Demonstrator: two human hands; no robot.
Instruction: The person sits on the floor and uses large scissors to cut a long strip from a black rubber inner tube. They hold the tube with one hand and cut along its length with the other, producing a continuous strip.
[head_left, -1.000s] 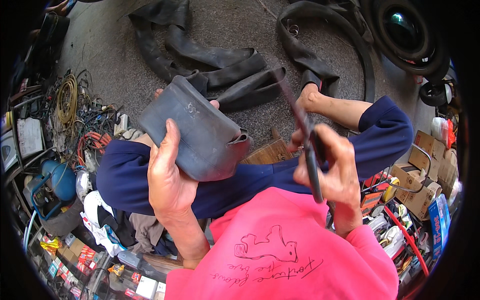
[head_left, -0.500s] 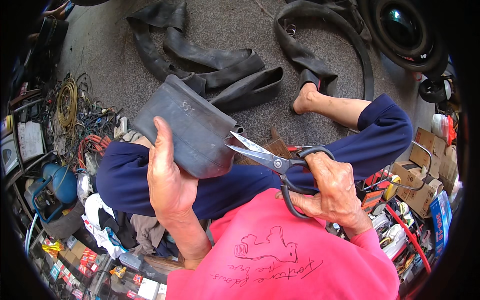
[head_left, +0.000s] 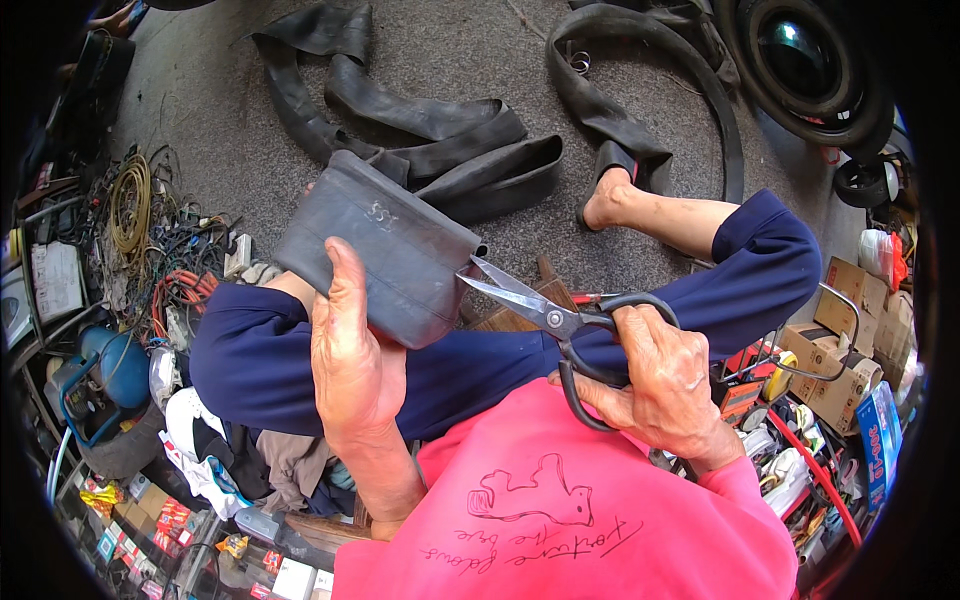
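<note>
My left hand point(head_left: 358, 345) grips a wide folded piece of black rubber inner tube point(head_left: 375, 250), thumb on the near face and the other fingers hidden behind it. In my right hand point(head_left: 660, 385) is a pair of scissors point(head_left: 550, 318) with black handles, fingers through the loops. Their blades are parted, and the tips lie at the right edge of the rubber piece. Whether the rubber sits between the blades, I cannot tell. Beyond my knees, long strips of black inner tube point(head_left: 430, 120) lie folded on the floor.
Another inner tube point(head_left: 640, 40) curves across the floor near my bare foot point(head_left: 612, 198). Wheels point(head_left: 800, 60) stand at the far right. Cables point(head_left: 135, 205) and a blue tank point(head_left: 115, 365) crowd the left; cardboard boxes point(head_left: 835, 350) and tools crowd the right.
The rubber piece and my left hand have shifted slightly right and turned a little. The scissor blades have come closer together, their tips now at the rubber's edge.
</note>
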